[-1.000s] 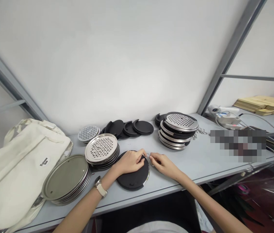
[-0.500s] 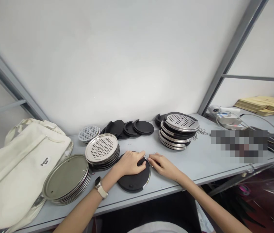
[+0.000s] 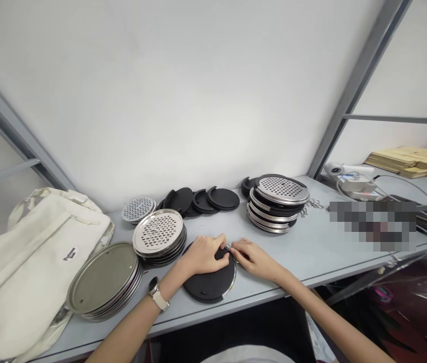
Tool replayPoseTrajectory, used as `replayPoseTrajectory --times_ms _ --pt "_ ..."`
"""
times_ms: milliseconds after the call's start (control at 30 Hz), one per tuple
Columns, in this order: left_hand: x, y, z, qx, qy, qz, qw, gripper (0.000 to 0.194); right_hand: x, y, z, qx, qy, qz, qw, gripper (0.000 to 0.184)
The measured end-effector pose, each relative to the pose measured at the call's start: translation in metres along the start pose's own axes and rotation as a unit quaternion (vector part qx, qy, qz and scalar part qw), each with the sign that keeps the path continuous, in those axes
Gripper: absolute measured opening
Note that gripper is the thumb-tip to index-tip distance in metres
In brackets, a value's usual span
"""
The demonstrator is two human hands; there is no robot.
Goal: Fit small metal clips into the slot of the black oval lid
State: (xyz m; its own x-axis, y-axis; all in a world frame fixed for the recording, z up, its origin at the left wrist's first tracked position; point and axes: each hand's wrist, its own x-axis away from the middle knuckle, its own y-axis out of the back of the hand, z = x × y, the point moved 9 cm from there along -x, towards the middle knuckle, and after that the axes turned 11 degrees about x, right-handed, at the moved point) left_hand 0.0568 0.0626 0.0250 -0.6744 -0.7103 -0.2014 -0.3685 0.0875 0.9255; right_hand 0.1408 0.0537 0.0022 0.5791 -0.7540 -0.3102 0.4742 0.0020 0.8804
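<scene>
A round black disc with a thin metal rim (image 3: pixel 210 282) lies flat near the front edge of the grey table (image 3: pixel 311 252). My left hand (image 3: pixel 202 253) rests on the disc's far part, fingers curled and pinched at its right edge. My right hand (image 3: pixel 253 257) meets it there, fingertips pinched on a small metal clip (image 3: pixel 229 247) at the rim. A watch sits on my left wrist.
A stack of perforated steel discs (image 3: pixel 159 231) and a stack of plain steel plates (image 3: pixel 103 279) lie to the left, beside a cream canvas bag (image 3: pixel 27 262). Black discs (image 3: pixel 201 199) lean at the back. A taller mixed stack (image 3: pixel 278 201) stands right; cables and cardboard lie far right.
Both hands have stayed pinched together at the disc's right edge, shifting only slightly. The disc has slid a little toward the front right.
</scene>
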Motion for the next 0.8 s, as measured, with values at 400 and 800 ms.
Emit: replayPoseTrajectory --times_ms 400,800 --pt "-0.0005 -0.0004 0.0075 0.025 0.022 0.005 0.999 0.019 0.0013 0.0014 -0.0034 -0.029 -0.022 -0.005 0.999 0.034" --pt "-0.0002 -0.002 0.0023 0.042 -0.003 0.015 0.999 0.013 0.0008 0.0016 -0.0028 -0.014 -0.021 -0.005 1.0 0.036"
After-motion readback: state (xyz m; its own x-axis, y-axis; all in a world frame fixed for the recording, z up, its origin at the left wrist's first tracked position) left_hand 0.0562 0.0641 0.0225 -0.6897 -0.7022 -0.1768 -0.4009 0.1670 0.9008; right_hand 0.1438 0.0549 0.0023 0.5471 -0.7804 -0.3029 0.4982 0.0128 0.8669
